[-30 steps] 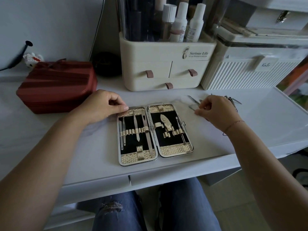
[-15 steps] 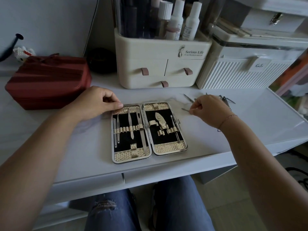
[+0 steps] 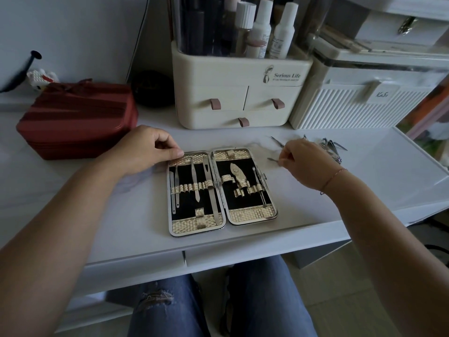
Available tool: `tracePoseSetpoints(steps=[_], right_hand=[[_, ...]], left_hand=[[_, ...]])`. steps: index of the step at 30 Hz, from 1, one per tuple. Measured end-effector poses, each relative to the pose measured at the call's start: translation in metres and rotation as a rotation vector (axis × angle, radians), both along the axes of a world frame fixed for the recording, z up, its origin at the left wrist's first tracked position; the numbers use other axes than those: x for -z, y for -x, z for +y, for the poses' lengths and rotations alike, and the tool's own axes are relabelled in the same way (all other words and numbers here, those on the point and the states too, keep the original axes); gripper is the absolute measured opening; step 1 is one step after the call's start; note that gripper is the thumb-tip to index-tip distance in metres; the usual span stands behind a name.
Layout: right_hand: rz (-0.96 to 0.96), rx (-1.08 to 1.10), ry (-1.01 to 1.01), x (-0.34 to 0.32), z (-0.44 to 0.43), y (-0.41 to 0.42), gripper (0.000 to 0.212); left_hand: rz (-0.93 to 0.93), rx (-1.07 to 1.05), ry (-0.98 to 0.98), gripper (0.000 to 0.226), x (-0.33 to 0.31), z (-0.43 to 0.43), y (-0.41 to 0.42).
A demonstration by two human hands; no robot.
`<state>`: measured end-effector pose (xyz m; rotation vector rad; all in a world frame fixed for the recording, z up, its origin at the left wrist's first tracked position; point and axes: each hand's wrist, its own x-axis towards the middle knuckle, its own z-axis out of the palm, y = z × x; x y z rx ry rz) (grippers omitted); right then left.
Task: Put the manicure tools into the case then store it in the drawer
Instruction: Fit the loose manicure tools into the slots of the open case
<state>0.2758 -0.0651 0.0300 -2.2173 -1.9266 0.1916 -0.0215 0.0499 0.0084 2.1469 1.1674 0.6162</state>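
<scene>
**Position.** The case [image 3: 222, 190] lies open and flat on the table [image 3: 364, 195] at the centre of the frame. Both halves face up, and several tools are already seated under the gold loops. The loose tools [image 3: 333, 145] lie in a small heap at the right of centre, apart from the case.

**Hands.** The left hand [image 3: 145, 149] is curled, with its fingertips on the upper left corner of the case. It cannot be told whether it pinches the rim or only presses down on it. The right hand [image 3: 307, 162] pinches a thin tool [image 3: 272, 159] between thumb and fingertips, just right of the case.

**Handling (judgement).**
- The tools look like light, stiff, polished steel, and are probably slippery and pointed at one end.
- Take each tool near the middle of its shaft or at the blunt end, then slide it lengthwise under a loop.
- The loops appear soft and will likely snag a tip that enters at an angle.
- The case looks rigid, hinged along its centre line and light. Once folded, grip it across its long edges.

**Not resolvable.**
- The right hand covers most of the thin tool, so its type is unclear.
- The heap is small and partly behind that hand, so the tools cannot be counted.
- The intended drawer is not identifiable. The cream organiser [image 3: 240, 98] in the upper centre has pull-tab drawers, and the drawer fronts [image 3: 136, 271] below the table edge are seen only edge-on.
</scene>
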Motion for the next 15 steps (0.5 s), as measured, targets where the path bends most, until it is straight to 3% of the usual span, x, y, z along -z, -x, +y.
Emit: tracePoseSetpoints(steps=[3,6,9,11,15], right_hand=[[0.122,-0.001,-0.070,-0.003,0.000,0.001,0.010],[0.640,-0.011,-0.121,-0.010,0.000,0.007,0.006],[1.066,-0.065,-0.032,-0.013,0.000,0.018,0.028],[1.171,-0.112,0.023,-0.014,0.003,0.029,0.035],[1.260,-0.161,0.075,-0.014,0.015,0.058,0.027]], left_hand=[[0.007,0.004,-0.007,0.007,-0.001,-0.001,-0.001],[-0.003,0.001,0.012,0.007,0.000,0.000,-0.001],[-0.011,0.000,0.030,0.008,-0.001,-0.001,-0.001],[-0.020,-0.009,0.043,0.007,-0.001,-0.002,-0.001],[-0.053,-0.028,0.087,0.007,-0.002,-0.004,0.000]])
